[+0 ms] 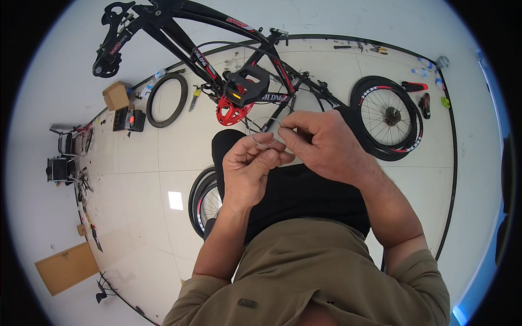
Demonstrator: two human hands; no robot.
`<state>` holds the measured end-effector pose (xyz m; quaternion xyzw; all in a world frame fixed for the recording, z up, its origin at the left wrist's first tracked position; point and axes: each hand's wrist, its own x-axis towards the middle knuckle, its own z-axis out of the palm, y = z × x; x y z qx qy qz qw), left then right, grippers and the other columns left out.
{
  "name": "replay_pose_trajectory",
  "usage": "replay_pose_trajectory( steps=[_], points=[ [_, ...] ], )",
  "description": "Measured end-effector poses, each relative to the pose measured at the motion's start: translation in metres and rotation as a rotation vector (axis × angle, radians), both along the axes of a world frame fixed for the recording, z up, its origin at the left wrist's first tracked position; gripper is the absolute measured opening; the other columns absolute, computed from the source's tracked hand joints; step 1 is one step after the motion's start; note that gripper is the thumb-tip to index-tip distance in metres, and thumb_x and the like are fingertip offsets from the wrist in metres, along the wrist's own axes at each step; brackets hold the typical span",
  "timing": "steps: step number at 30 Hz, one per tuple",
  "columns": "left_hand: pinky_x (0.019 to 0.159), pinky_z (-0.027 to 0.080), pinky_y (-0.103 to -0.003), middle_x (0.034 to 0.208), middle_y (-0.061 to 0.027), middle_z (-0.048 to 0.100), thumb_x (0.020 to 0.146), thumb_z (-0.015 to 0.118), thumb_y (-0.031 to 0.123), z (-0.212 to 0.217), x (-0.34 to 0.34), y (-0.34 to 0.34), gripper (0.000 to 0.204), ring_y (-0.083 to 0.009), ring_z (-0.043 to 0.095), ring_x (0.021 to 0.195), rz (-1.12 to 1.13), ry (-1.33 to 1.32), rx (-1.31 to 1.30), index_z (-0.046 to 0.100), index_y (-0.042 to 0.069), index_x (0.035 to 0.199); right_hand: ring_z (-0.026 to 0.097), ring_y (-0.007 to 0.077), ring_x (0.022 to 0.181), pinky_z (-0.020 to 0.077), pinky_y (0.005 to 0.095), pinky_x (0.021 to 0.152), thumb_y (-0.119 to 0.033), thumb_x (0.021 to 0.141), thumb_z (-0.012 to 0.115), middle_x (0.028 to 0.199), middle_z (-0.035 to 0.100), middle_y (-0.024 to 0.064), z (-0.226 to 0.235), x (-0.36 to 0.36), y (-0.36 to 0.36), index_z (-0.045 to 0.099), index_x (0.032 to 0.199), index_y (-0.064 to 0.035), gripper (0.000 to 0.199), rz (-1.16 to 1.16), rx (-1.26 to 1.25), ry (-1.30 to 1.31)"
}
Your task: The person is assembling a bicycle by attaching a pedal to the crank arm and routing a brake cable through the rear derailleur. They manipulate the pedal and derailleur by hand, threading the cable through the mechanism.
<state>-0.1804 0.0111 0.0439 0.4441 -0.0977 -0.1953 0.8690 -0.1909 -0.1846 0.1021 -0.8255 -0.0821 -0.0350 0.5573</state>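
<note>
The black-and-red bicycle frame [217, 60] stands upside down in front of me, its black pedal [247, 87] and red chainring [232, 112] turned toward my knees; I place everything else from that frame. To its right a built wheel with cassette [387, 117] lies flat on the tiled floor [152, 163], to its left lies a loose black tyre [167, 100], and just below it, partly hidden by my leg, lies a second wheel [204, 201]. My hands meet just below the chainring: my left hand [247, 174] is closed with thumb and fingers pinching a thin steel cable [267, 142] coiled into a small loop, and my right hand [321, 144] is pinched shut on the same loop from above. I judge I am sorting out the cable's coil; next I need a free end found and fed steadily without kinking.
</note>
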Motion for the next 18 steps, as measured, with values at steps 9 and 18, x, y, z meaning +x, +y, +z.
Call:
replay_pose_trajectory(
  steps=[9,18],
  points=[
    [0.081,0.057,-0.031,0.098,-0.0124,0.070,0.095,0.064,-0.004,-0.010,-0.001,0.003,0.013,-0.0210,0.070,0.086,0.138,-0.682,0.775,0.065,-0.002,0.108,0.053,0.0195,0.050,0.0428,0.0326,0.051,-0.010,0.090,0.065,0.064,0.059,0.0089,-0.005,0.001,0.002,0.065,0.085,-0.0030,0.009,-0.043,0.046,-0.111],
    [0.080,0.060,-0.038,0.093,-0.0101,0.064,0.106,0.052,0.015,0.002,-0.009,0.009,0.016,-0.0205,0.063,0.083,-0.017,0.249,-0.306,0.061,0.002,0.109,0.057,0.0264,0.052,0.0446,0.0354,0.052,-0.011,0.089,0.065,0.063,0.059,0.0110,-0.007,0.001,0.002,0.064,0.083,-0.0026,0.010,-0.074,0.002,-0.169]
  ],
)
